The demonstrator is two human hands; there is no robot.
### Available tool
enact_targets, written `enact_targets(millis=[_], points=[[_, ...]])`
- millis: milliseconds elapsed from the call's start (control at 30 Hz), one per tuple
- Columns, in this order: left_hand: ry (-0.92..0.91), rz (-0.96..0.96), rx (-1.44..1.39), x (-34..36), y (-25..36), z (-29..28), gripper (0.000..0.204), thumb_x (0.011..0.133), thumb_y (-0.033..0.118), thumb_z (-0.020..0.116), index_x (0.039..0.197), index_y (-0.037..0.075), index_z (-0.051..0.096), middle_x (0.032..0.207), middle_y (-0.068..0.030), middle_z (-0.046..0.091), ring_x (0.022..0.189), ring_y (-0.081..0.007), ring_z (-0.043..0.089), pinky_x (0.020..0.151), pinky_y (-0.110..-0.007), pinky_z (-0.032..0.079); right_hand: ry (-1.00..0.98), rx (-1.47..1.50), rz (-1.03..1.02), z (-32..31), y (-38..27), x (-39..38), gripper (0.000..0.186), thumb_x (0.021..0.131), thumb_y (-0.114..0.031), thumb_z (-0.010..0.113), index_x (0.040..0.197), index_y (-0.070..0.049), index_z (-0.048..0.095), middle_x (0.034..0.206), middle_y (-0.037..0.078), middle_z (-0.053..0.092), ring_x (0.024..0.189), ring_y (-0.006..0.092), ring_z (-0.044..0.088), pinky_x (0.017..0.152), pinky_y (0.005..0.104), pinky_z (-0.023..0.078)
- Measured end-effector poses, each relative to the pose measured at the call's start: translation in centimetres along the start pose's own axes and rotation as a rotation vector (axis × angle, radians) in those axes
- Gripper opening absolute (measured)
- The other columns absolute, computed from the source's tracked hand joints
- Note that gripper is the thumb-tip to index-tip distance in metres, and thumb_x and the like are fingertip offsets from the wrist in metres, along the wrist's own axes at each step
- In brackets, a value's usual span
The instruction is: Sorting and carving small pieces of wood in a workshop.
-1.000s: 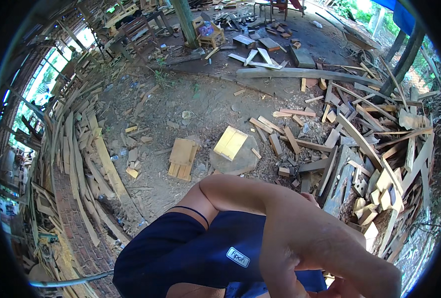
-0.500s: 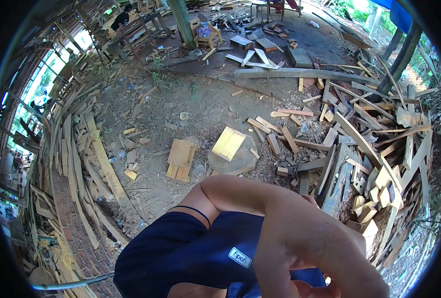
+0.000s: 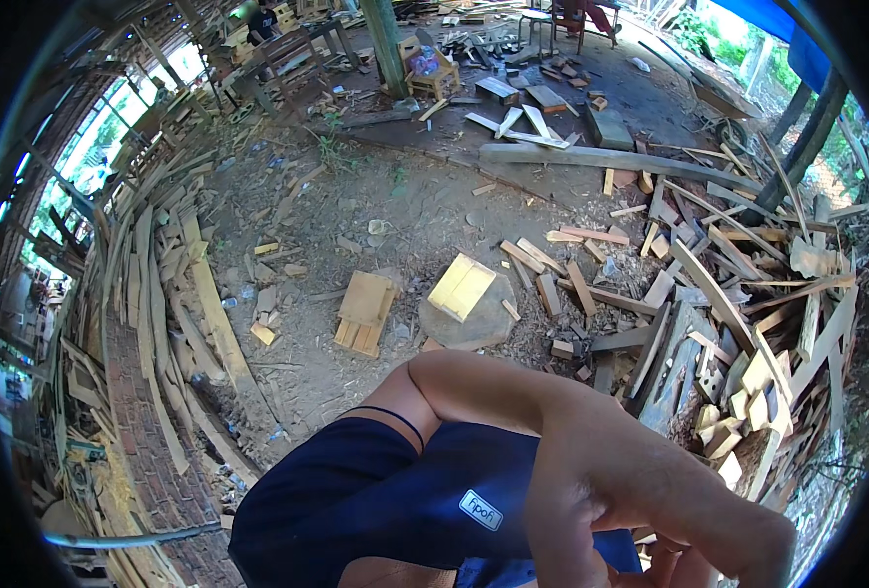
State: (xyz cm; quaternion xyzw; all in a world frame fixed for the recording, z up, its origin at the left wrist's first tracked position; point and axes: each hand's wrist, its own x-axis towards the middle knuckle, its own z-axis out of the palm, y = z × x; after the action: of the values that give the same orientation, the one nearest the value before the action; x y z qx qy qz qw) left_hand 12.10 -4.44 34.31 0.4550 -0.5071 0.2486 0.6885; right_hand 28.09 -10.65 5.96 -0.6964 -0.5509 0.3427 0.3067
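Observation:
My left arm bends across my navy shirt (image 3: 376,490), and my left hand (image 3: 679,519) reaches down to the lower right edge, very close to the camera. Curled fingers (image 3: 665,559) show beneath it; I cannot tell which hand they belong to or whether they hold anything, and my right hand is not clearly distinguishable. Beyond the arm lie a pale wooden piece made of boards (image 3: 461,286) on a round stump (image 3: 493,318) and a browner board piece (image 3: 364,309) on the dirt.
Scrap wood heaps fill the right (image 3: 709,294); long planks (image 3: 165,323) lie along brick (image 3: 141,461) at left. A long beam (image 3: 621,159), post (image 3: 386,54), small wooden chair (image 3: 434,78) and wheelbarrow (image 3: 699,88) stand farther back. A person (image 3: 261,29) is at the back left.
The view has shifted slightly, so the ground objects sit a little farther right. My arm stays bent across me, with the hand moving slightly. The distant person at back left shows more clearly.

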Motion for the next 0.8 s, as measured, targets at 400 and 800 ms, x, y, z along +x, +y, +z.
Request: enact_targets(millis=[400, 800], points=[[0.023, -0.013, 0.086, -0.4, 0.7, 0.0, 0.052, 0.085, 0.016, 0.064, 0.126, -0.007, 0.041, 0.096, -0.0113, 0.051, 0.058, -0.0111, 0.057, 0.048, -0.023, 0.046, -0.026, -0.005, -0.066, 0.3, -0.5, 0.3, 0.025, 0.096, -0.013, 0.056, 0.117, -0.004, 0.063, 0.101, 0.019, 0.069, 0.091, 0.0303, 0.069, 0.08, 0.0377, 0.053], [0.029, -0.093, 0.1, -0.9, 1.8, -0.6, 0.048, 0.083, 0.012, 0.063, 0.125, -0.002, 0.044, 0.084, -0.0068, 0.053, 0.054, -0.0106, 0.055, 0.047, -0.023, 0.043, -0.011, -0.077, -0.057, 0.4, 0.0, -0.5, 0.023, 0.095, -0.012, 0.057, 0.115, -0.004, 0.064, 0.103, 0.019, 0.068, 0.091, 0.0327, 0.068, 0.08, 0.0395, 0.053]])
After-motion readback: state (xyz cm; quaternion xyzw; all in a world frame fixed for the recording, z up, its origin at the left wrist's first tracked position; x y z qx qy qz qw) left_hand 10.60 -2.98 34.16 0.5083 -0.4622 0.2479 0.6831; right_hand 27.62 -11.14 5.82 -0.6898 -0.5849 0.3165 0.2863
